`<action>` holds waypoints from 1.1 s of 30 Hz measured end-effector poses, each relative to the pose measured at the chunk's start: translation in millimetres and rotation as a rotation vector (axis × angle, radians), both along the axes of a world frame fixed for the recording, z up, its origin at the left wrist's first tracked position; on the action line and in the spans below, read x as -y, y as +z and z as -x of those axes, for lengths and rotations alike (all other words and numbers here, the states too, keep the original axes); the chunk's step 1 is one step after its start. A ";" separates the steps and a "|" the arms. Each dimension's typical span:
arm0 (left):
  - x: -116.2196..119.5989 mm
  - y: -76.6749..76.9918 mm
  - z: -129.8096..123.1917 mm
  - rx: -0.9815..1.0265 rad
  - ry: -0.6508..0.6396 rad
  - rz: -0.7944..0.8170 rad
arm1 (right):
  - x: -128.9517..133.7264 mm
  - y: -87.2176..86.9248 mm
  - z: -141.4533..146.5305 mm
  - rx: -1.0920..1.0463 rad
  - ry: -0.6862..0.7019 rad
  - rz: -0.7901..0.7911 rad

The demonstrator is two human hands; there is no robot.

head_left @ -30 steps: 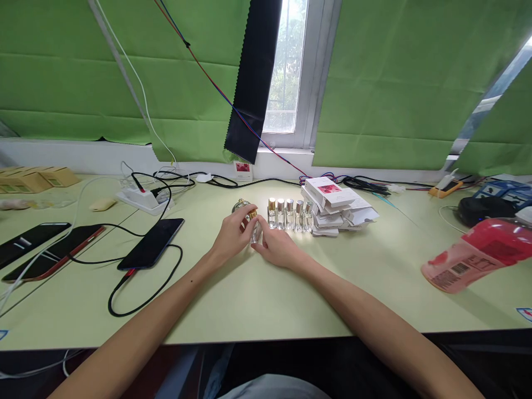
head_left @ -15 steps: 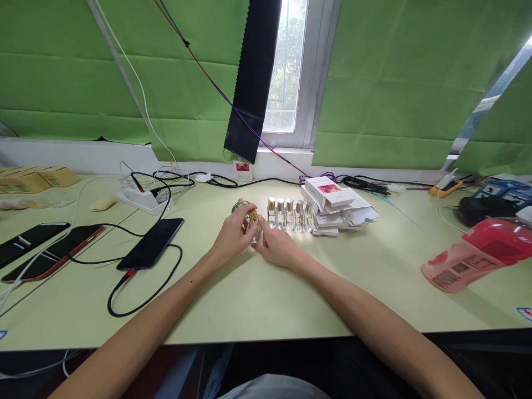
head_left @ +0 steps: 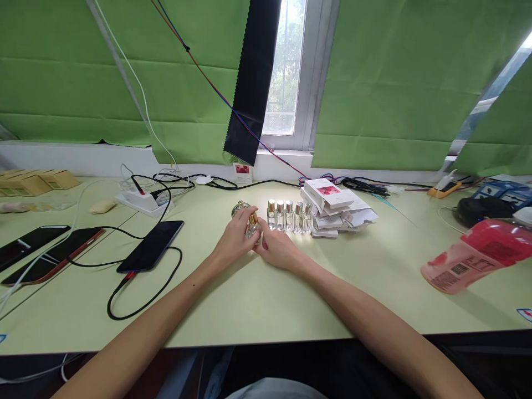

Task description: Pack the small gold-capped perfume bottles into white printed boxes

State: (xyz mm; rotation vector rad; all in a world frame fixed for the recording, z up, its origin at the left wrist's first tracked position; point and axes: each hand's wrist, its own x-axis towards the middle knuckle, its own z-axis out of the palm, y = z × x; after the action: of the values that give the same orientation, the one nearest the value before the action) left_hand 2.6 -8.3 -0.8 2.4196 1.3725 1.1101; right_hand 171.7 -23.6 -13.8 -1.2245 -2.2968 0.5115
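Between my two hands a small glass bottle (head_left: 252,228) with a gold top stands on the table. My left hand (head_left: 236,237) grips it from the left, fingers at its upper part. From the right, my right hand (head_left: 275,244) closes on its lower part with thumb and fingertips. Just behind my left hand lies a round, ornate metallic and glass object (head_left: 240,207), partly covered. Several similar small bottles (head_left: 290,217) with gold and silver caps stand in a row right of the held one.
A pile of white boxes (head_left: 332,202) sits beside the row. At the right lies a pink bottle (head_left: 461,266). Phones, one a dark phone (head_left: 152,246) with a cable, and a power strip (head_left: 143,199) are on the left. Black cables (head_left: 366,185) run along the wall.
My left fingers have shifted slightly on the bottle, and more of its glass shows below the gold top. The right hand is nearly unchanged.
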 end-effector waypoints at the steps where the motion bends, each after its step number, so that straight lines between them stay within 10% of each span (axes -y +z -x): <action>1: -0.2 -0.2 -0.1 -0.002 0.001 -0.001 | 0.1 0.4 0.1 0.004 -0.005 0.002; 33: 8.3 10.4 -3.7 0.000 -0.015 0.198 | 0.4 2.2 -1.4 -0.028 0.001 0.023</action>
State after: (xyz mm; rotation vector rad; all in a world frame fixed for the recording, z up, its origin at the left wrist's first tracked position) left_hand 6.3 -16.6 9.6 2.2861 1.3900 0.9225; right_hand 173.1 -24.0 -11.6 -1.2192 -2.2743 0.5540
